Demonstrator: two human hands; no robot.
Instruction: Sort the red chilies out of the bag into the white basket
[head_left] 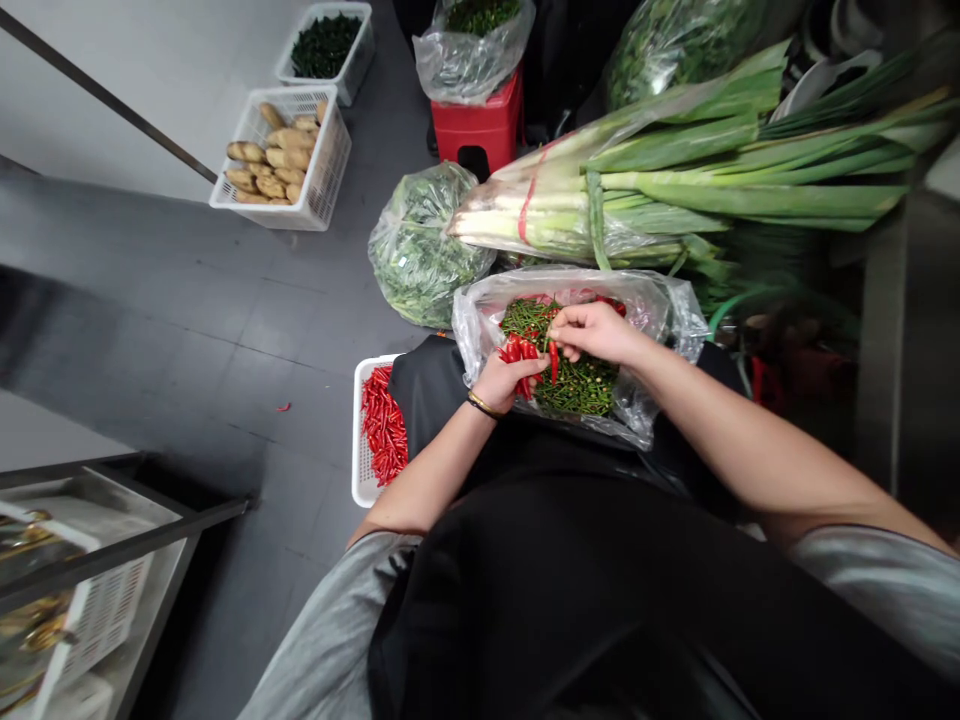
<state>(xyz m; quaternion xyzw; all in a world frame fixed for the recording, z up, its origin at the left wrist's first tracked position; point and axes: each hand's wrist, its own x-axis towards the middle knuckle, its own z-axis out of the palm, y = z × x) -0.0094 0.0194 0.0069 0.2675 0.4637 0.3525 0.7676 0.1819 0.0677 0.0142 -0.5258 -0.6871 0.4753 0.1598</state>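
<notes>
My left hand is closed around several red chili peppers, their ends sticking out past the fingers. Close beside it, my right hand pinches a red chili near its green stem. Both hands are over an opened clear plastic bag on my lap. Inside lie green chili stems and some more red chilies. To the left of my lap, a white basket on the floor holds many red chilies.
Large leeks and a bag of leafy greens lie beyond the bag. A red stool stands at the back. A basket of pale, long roots is at the upper left. A metal rack is at the lower left.
</notes>
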